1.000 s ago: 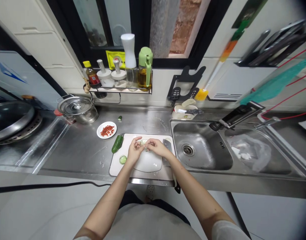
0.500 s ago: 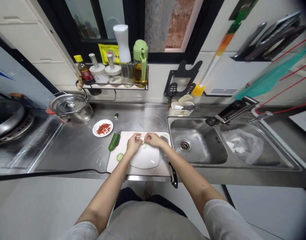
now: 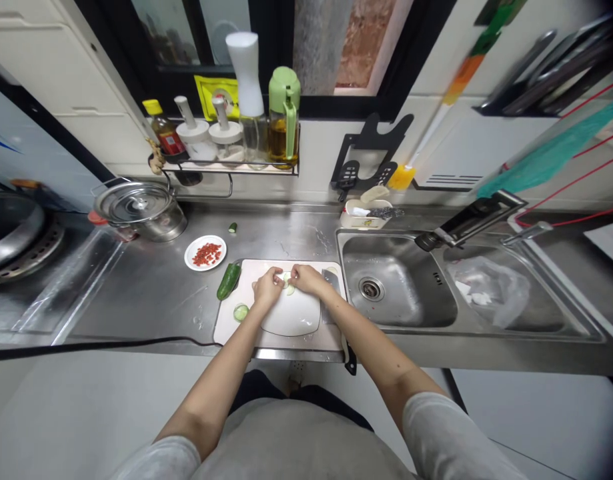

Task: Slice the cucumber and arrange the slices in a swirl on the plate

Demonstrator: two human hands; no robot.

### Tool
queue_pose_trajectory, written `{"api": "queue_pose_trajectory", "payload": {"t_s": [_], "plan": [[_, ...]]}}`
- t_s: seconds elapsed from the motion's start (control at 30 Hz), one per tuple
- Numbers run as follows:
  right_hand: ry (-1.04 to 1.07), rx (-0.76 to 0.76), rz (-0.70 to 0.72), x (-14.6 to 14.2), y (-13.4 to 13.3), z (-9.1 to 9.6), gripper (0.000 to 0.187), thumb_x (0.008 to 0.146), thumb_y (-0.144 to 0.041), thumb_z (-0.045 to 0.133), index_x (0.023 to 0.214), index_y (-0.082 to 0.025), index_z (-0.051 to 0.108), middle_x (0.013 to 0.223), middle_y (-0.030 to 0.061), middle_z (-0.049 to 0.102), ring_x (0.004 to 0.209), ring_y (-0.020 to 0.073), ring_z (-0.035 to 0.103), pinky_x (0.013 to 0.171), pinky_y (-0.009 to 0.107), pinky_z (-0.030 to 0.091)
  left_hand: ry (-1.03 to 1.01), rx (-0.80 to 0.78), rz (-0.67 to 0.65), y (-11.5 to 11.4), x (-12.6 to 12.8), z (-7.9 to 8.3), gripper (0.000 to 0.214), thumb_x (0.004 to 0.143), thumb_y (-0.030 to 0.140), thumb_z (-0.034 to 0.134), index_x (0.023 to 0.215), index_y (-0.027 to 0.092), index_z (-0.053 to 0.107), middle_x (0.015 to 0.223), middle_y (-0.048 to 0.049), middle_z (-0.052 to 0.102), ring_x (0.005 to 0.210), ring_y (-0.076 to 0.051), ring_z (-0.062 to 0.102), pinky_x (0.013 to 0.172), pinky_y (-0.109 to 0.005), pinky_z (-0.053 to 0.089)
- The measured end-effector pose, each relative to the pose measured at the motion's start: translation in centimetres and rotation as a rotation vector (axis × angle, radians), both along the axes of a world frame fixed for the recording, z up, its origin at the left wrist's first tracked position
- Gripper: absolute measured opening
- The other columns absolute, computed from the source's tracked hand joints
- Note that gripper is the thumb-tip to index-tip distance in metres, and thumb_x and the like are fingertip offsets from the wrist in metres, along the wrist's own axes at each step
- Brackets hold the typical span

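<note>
Over the far part of a white plate [image 3: 291, 319], my left hand [image 3: 269, 288] and my right hand [image 3: 309, 279] come close together, fingertips pinched. Pale green cucumber slices [image 3: 289, 289] lie on the plate right at the fingertips, and each hand appears to grip a slice, partly hidden by the fingers. Beneath the plate is a light cutting board [image 3: 231, 331]. A cucumber piece [image 3: 229, 281] rests across the board's left edge, with a cut slice [image 3: 241, 312] nearer my left forearm. To the right lies a knife [image 3: 331, 310], its black handle past the front edge.
A small plate of chopped red pieces [image 3: 206, 253] and a cucumber end [image 3: 233, 227] are on the steel counter. A lidded pot [image 3: 161, 220] stands at the back left. The sink [image 3: 401, 287] is to the right, below a seasoning rack [image 3: 236, 167] and utensil holder [image 3: 366, 215].
My fingertips have parted slightly over the plate, and more of the cucumber slices shows between them. The whole view has shifted a little.
</note>
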State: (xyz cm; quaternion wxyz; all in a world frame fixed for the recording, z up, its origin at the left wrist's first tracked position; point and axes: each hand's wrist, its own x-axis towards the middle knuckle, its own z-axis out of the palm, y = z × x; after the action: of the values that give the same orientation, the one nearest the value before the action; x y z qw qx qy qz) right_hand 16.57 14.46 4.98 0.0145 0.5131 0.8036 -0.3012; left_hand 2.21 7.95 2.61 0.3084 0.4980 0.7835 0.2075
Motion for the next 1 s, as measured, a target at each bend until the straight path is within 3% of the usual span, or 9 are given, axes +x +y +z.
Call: {"api": "queue_pose_trajectory", "payload": {"t_s": [0.33, 0.53, 0.7, 1.0], "plan": [[-0.096, 0.015, 0.005, -0.3, -0.2, 0.6, 0.013, 0.083, -0.028, 0.062, 0.094, -0.021, 0.063, 0.095, 0.0045, 0.068, 0.085, 0.0159, 0.060, 0.062, 0.022, 0.032, 0.032, 0.006, -0.030, 0.1, 0.3, -0.3, 0.032, 0.080, 0.021, 0.056, 0.109, 0.031, 0.061, 0.087, 0.0010, 0.072, 0.094, -0.022, 0.064, 0.092, -0.039, 0.032], [-0.147, 0.021, 0.012, -0.6, -0.3, 0.7, 0.016, 0.084, -0.028, 0.060, 0.099, -0.021, 0.063, 0.100, 0.0069, 0.069, 0.093, 0.0190, 0.062, 0.068, 0.024, 0.037, 0.094, 0.036, -0.072, -0.2, 0.6, 0.2, 0.031, 0.082, 0.020, 0.054, 0.110, 0.029, 0.061, 0.092, -0.0018, 0.071, 0.095, -0.023, 0.062, 0.090, -0.039, 0.032], [-0.198, 0.031, 0.010, -0.7, -0.4, 0.9, 0.019, 0.087, -0.030, 0.058, 0.103, -0.021, 0.062, 0.103, 0.0087, 0.069, 0.101, 0.0210, 0.061, 0.076, 0.026, 0.040, 0.177, 0.086, -0.090, -0.4, 0.9, 0.3, 0.026, 0.083, 0.029, 0.059, 0.109, 0.027, 0.061, 0.105, -0.0058, 0.066, 0.103, -0.026, 0.057, 0.088, -0.039, 0.033], [-0.244, 0.042, 0.010, -0.7, -0.6, 0.9, 0.023, 0.089, -0.030, 0.056, 0.110, -0.020, 0.059, 0.108, 0.0118, 0.068, 0.105, 0.0229, 0.061, 0.081, 0.029, 0.041, 0.192, 0.070, -0.123, -0.2, 1.3, 0.1, 0.024, 0.085, 0.030, 0.060, 0.108, 0.026, 0.061, 0.103, -0.0052, 0.065, 0.102, -0.025, 0.056, 0.088, -0.038, 0.031]]}}
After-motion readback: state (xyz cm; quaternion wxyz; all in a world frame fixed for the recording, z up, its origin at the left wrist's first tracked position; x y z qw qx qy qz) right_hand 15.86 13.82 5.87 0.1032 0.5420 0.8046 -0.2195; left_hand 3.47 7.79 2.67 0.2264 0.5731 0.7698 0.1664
